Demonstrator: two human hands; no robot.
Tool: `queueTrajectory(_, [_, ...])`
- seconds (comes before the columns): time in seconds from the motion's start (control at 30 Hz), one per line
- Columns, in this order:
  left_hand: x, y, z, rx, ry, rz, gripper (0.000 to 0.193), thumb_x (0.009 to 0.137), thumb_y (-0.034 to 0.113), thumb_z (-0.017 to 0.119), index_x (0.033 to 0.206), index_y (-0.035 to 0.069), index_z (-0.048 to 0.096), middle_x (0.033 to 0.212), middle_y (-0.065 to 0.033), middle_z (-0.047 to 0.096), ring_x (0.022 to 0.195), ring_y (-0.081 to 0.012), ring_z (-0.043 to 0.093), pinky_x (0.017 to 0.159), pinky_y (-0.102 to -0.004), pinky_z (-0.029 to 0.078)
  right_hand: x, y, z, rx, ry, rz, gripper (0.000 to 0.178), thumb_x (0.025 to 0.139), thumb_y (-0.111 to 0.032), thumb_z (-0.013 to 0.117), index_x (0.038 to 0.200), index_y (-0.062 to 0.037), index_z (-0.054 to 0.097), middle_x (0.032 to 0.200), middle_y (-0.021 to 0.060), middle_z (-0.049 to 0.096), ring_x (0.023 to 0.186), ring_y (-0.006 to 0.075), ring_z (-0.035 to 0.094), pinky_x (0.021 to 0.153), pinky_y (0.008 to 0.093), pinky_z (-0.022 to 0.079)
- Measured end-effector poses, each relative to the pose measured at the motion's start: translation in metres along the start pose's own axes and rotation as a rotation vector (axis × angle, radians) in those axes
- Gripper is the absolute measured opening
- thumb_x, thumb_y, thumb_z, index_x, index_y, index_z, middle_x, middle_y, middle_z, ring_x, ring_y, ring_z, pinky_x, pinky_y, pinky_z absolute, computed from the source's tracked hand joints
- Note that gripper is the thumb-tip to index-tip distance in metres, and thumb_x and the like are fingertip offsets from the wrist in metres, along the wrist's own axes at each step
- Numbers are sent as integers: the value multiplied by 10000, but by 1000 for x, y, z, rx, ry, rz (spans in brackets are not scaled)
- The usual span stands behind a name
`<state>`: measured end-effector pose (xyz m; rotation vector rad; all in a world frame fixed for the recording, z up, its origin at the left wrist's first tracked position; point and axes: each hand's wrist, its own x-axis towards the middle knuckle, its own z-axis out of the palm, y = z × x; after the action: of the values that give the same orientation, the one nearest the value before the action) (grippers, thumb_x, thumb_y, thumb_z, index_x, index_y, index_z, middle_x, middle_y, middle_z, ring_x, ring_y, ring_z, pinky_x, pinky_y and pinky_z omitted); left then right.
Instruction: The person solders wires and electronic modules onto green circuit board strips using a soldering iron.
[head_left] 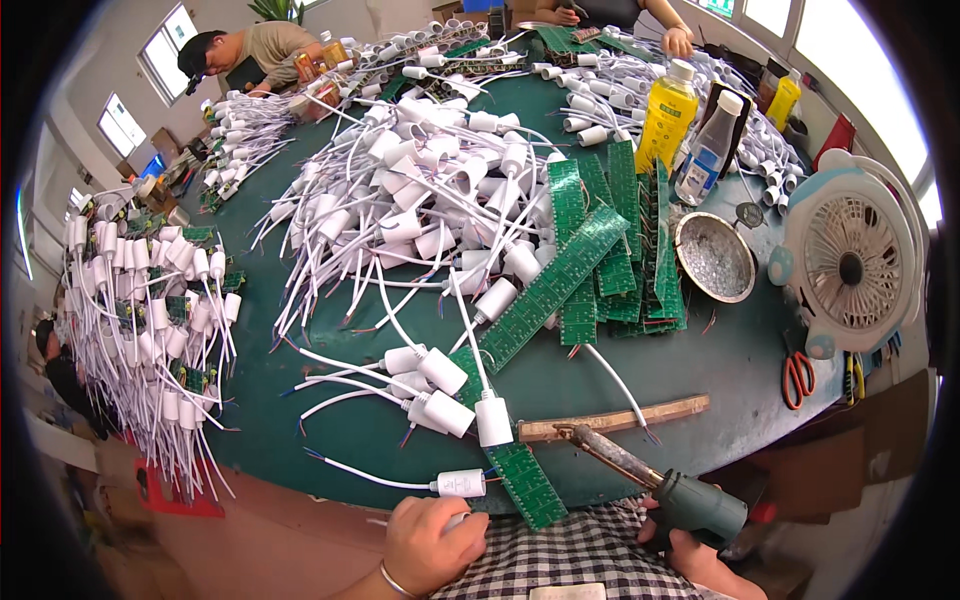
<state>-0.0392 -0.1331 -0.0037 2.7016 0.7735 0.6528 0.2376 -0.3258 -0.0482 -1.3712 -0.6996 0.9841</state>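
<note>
My left hand (432,545), at the table's near edge, is closed around a white cylindrical lamp holder (456,521), mostly covered by the fingers. My right hand (690,555) grips a soldering iron (700,508) by its dark green handle, its tip pointing up and left near a narrow wooden strip (610,417). Just beyond my left hand, a wired lamp holder (460,484) lies beside a green circuit board strip (528,485). More white lamp holders (443,412) with loose cables lie around that strip's far end.
A large heap of wired lamp holders (410,200) fills the middle, with stacked circuit boards (570,280) beside it. On the right are a metal bowl (714,257), bottles (668,115), a fan (850,255) and orange-handled scissors (798,380). Other people sit at the far side.
</note>
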Motion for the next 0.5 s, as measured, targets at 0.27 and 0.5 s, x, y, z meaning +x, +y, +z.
queueTrajectory(0.27, [24,-4,10,148,129,-35,265,661,108,750,899,143,640,1111,-52,589,982,-301,550,824,-442,408,-1,-15,1,-134,-60,11,578,889,-413,668,1196,39,479,1020,140,652,707,213,659,672,364,545])
queueTrajectory(0.5, [33,-15,14,-52,100,-115,312,647,65,759,925,112,624,1121,-76,604,967,-307,579,810,-438,436,-5,-19,12,-204,19,-60,405,887,-273,674,1144,22,568,894,94,638,703,173,606,645,328,502])
